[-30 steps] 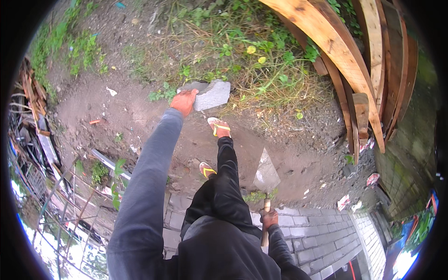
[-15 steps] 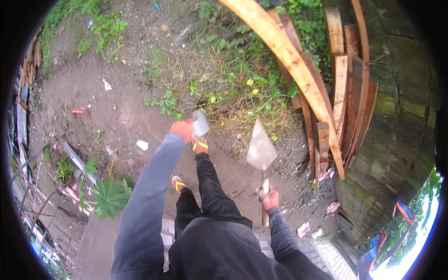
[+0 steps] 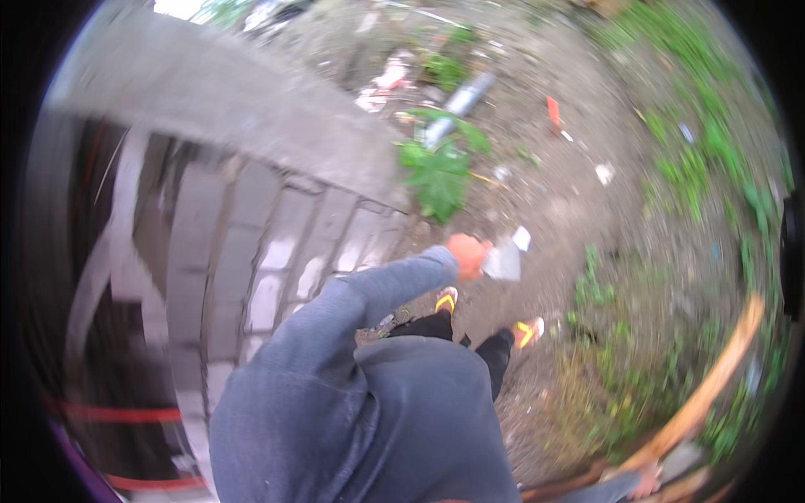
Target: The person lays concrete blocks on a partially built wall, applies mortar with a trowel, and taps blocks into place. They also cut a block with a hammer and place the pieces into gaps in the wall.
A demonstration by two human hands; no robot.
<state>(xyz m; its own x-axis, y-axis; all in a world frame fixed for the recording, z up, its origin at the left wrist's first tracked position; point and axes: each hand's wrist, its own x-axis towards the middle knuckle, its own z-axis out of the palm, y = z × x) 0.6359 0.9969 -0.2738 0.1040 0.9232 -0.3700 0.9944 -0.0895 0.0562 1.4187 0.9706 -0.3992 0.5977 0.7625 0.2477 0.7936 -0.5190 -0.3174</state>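
Observation:
My left hand [image 3: 470, 255] reaches out over the dirt, closed around a small flat rectangular scraper [image 3: 502, 263] with a pale grey blade. Its handle is hidden in my fingers. Far off at the lower right, near the long timber plank [image 3: 708, 386], my right hand [image 3: 645, 481] is closed on a pointed trowel [image 3: 681, 458]. Motion smears the trowel's grey blade, and its handle is hardly visible. Below the scraper are my feet in sandals with yellow straps [image 3: 527, 333].
Grey paving blocks [image 3: 289, 230] and a concrete ledge [image 3: 226, 96] lie to the left. A broad-leaved plant [image 3: 440, 180] grows beside a grey pipe-like piece [image 3: 459, 109]. White litter [image 3: 605, 173] and an orange-red scrap [image 3: 553, 111] lie on the dirt, with weeds [image 3: 688, 151] at the right.
My view has swung left, bringing the paving and ledge into sight. The timber and my right hand with the trowel now appear at the lower right. Both hands keep their tools.

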